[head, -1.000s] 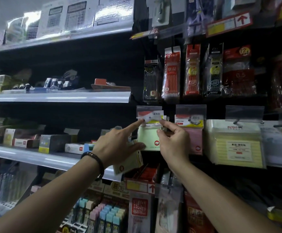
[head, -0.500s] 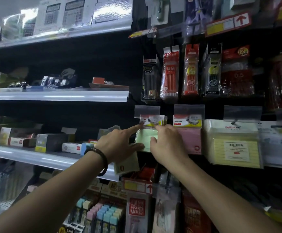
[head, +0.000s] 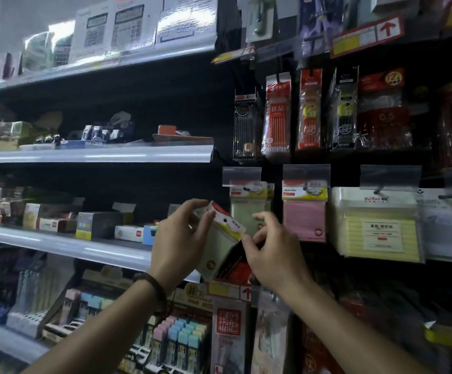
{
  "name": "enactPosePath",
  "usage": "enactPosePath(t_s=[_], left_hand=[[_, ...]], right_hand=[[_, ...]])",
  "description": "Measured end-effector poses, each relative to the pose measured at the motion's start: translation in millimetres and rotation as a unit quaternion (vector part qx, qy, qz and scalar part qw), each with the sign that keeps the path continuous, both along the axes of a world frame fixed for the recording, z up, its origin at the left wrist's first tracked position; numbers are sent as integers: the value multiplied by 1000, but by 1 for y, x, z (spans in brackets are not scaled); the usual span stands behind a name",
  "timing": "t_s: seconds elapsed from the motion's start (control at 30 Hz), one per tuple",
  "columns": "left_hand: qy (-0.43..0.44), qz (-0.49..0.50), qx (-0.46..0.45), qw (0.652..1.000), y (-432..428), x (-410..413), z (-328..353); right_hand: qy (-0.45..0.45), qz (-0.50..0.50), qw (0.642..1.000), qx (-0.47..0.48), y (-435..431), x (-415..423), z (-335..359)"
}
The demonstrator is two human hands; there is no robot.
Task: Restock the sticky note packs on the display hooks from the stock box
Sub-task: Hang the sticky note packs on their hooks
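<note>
Head view: a green sticky note pack (head: 219, 245) is gripped by the left hand (head: 180, 238), whose fingers are curled round its left side and top, with the thumb at the red-and-yellow header card. The pack is held tilted, its header leaning to the upper left, just below and to the left of the hook. Its upper right corner is pinched between the thumb and forefinger of the right hand (head: 272, 252); the other fingers of that hand are loosely curled. Whether one pack or several are held cannot be told.

A hung green pack (head: 247, 211) is seen on the hook under a clear label holder (head: 241, 176), just above the right hand. A pink pack (head: 303, 222) is hung just beside it to the right, with a narrow dark gap between the two. A larger yellow pack (head: 375, 228) is hung further right. Pen packs (head: 277, 114) are hung in the row above, their lower edges close over the label holder. The end of a grey shelf rail (head: 84, 247) is reached just behind the left hand. A dark bracelet (head: 152, 284) is worn on the left wrist.
</note>
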State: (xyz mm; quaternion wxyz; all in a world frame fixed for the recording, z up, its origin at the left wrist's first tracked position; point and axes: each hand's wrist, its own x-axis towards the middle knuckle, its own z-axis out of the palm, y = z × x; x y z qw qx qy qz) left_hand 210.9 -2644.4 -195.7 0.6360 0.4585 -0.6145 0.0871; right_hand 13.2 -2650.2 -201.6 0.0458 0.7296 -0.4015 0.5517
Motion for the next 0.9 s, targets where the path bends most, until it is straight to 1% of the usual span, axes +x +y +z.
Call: enactPosePath(t_s=[0.1, 0.17, 0.23, 0.27, 0.33, 0.43, 0.57, 0.63, 0.73, 0.8, 0.9], left_hand=[[94, -59, -51, 993, 6, -10, -11], [142, -68, -89, 984, 8, -17, -14], [147, -66, -106, 981, 9, -24, -17], [145, -70, -103, 982, 9, -27, -19], [143, -85, -88, 982, 8, -31, -23], [120, -137, -34, 983, 5, -31, -26], [70, -197, 30, 977, 0, -21, -17], [51, -205, 52, 976, -4, -17, -9], [5, -193, 43, 980, -13, -14, 1], [18, -195, 31, 980, -21, -14, 7], [95, -236, 28, 967, -31, -18, 14]], right_hand=[[-77, 72, 994, 4, 10, 3, -17], [-152, 159, 975, 34, 20, 7, -22], [-210, 223, 951, 46, 27, 11, -23], [-224, 237, 944, 44, 28, 13, -23], [-235, 228, 944, 34, 23, 17, -22], [-240, 176, 954, 28, 11, 15, -19], [-211, 149, 966, 14, -6, 7, -6], [-208, 146, 967, 5, -13, 7, 1], [-218, 139, 966, -11, -21, 9, 8], [-226, 131, 965, -34, -26, 11, 13], [-231, 127, 963, -60, -31, 15, 21]])
